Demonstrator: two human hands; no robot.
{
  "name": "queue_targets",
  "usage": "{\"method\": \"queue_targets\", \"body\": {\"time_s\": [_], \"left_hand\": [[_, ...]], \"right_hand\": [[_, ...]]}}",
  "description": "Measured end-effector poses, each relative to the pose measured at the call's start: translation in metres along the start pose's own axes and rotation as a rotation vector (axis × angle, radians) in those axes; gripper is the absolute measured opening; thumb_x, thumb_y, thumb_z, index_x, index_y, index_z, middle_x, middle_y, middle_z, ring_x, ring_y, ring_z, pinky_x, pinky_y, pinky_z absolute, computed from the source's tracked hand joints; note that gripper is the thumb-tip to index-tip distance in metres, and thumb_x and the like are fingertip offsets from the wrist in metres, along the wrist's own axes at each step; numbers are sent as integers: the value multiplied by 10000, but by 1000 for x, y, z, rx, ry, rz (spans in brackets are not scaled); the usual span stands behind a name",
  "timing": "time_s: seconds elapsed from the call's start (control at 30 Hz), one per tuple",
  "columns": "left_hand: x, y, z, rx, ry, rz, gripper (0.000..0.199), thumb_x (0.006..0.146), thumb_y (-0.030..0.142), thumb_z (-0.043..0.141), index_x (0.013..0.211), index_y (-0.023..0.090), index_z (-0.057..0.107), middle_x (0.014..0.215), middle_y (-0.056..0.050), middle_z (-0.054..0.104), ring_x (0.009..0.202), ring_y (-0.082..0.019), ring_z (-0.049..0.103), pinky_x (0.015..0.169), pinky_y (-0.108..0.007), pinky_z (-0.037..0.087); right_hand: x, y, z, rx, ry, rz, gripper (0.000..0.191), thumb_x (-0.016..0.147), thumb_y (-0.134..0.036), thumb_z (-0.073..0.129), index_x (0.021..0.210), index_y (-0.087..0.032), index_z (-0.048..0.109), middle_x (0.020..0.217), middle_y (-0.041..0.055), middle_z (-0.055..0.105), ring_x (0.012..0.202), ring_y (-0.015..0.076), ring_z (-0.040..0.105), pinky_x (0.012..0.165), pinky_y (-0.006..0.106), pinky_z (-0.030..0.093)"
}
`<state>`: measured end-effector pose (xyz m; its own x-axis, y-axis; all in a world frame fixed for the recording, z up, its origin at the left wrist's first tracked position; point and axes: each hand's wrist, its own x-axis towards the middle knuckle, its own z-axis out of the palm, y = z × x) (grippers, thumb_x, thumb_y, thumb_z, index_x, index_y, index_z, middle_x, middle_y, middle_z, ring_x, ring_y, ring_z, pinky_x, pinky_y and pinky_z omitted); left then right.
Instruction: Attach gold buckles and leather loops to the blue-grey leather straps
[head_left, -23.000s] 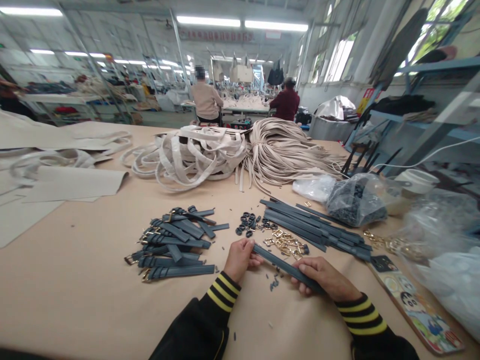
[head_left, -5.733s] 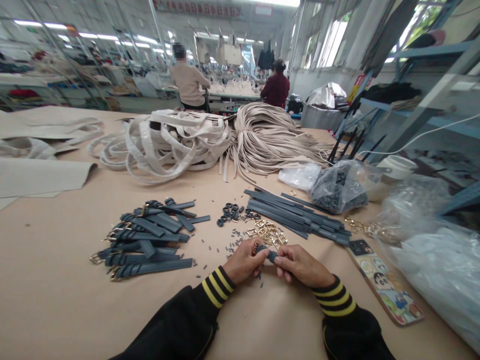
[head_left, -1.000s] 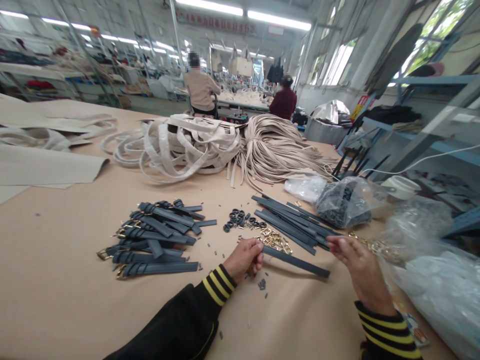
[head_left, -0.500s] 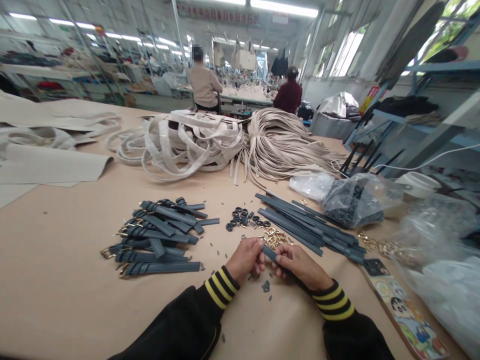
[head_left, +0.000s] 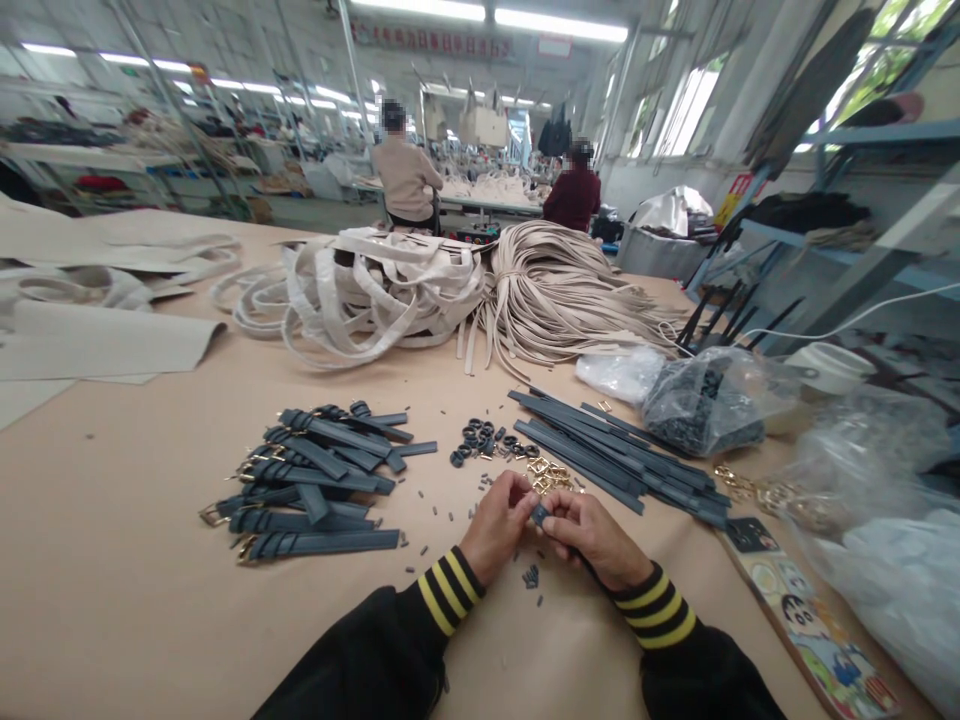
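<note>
A short piece of dark blue strap (head_left: 540,514) shows between my hands, over the near part of the table. My right hand (head_left: 600,540) is closed on the strap, thumb on top, and most of its length is hidden under the palm. My left hand (head_left: 499,525) meets the strap's end with thumb and fingers pinched together; what they hold is too small to make out. Just beyond my fingertips lies a pile of gold buckles (head_left: 551,474). Behind it are several dark strap loops (head_left: 480,438). Small dark pieces (head_left: 531,577) are scattered below my hands.
Buckled straps (head_left: 322,470) are heaped at left, flat dark strips (head_left: 585,440) at right. Beige strapping (head_left: 555,290) and white webbing (head_left: 375,290) lie across the back. Plastic bags (head_left: 705,400) and a cartoon-printed board (head_left: 806,610) line the right side. Two people sit farther off.
My hands have drawn closer together, so less of the strap shows between them. My left hand has shifted slightly right, toward the strap's end.
</note>
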<state>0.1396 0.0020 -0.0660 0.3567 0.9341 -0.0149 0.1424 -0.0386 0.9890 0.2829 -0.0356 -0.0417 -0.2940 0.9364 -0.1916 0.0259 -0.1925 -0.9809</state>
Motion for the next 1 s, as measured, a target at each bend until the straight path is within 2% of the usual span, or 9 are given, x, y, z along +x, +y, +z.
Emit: {"method": "queue_targets", "body": {"time_s": [0.07, 0.13, 0.3, 0.5, 0.57, 0.63, 0.73, 0.87, 1.0], "left_hand": [[-2, 3, 0, 162, 55, 134, 117, 787, 265, 464, 730, 168, 496, 697, -6, 527, 641, -122, 504, 590, -235, 413], [-5, 6, -1, 259, 26, 195, 172, 816, 262, 418, 717, 169, 523, 696, -17, 533, 667, -135, 497, 621, -246, 394], [-10, 9, 0, 352, -67, 258, 149, 799, 283, 471, 759, 164, 549, 718, -38, 565, 674, -151, 505, 623, -254, 381], [-11, 4, 2, 436, -62, 281, 270, 866, 257, 316, 712, 176, 522, 671, -42, 543, 634, -147, 495, 621, -262, 380], [-11, 3, 2, 468, -68, 284, 274, 868, 242, 304, 707, 178, 516, 664, -40, 534, 628, -147, 490, 619, -265, 382], [-10, 4, 0, 499, -65, 305, 236, 856, 211, 318, 734, 178, 518, 691, -41, 532, 651, -151, 492, 630, -270, 391], [-5, 9, -15, 593, 15, 372, 167, 818, 140, 352, 849, 172, 513, 826, -60, 524, 790, -175, 491, 709, -299, 410], [5, 14, -51, 877, 193, 365, 214, 772, 84, 394, 936, 167, 503, 944, -82, 487, 909, -203, 448, 789, -342, 398], [16, 7, -83, 1144, 124, 255, 166, 769, 79, 400, 841, 160, 526, 899, -81, 510, 861, -206, 460, 776, -345, 391]], "right_hand": [[0, 0, 0, -16, 31, 4, 179, 748, -325, 547, 746, -170, 455, 457, -81, 446, 365, 43, 354, 343, 131, 272], [0, 0, 0, -36, 65, 16, 193, 745, -339, 551, 739, -172, 455, 450, -85, 440, 356, 43, 349, 338, 133, 268], [0, 3, -4, -80, 66, 43, 237, 733, -381, 563, 743, -169, 457, 456, -84, 453, 358, 48, 373, 347, 139, 287], [0, 5, -1, -22, -1, 48, 225, 748, -363, 547, 729, -163, 447, 514, -54, 512, 420, 64, 458, 407, 162, 382], [-2, 3, 0, -10, -22, 65, 223, 751, -366, 535, 725, -169, 433, 532, -51, 524, 409, 61, 454, 388, 158, 373], [-3, 2, -2, -11, -32, 87, 212, 762, -369, 513, 740, -178, 422, 545, -60, 514, 359, 42, 388, 329, 139, 305], [-4, 1, -8, -33, 20, 127, 198, 775, -371, 491, 756, -197, 400, 534, -85, 462, 318, 24, 268, 277, 125, 181], [-4, 1, -12, -101, 82, 138, 237, 789, -423, 462, 724, -200, 413, 490, -94, 394, 317, 32, 258, 275, 130, 179], [-3, 1, -10, -134, 44, 131, 267, 784, -451, 457, 726, -190, 452, 489, -86, 403, 312, 33, 266, 269, 136, 174]]}}
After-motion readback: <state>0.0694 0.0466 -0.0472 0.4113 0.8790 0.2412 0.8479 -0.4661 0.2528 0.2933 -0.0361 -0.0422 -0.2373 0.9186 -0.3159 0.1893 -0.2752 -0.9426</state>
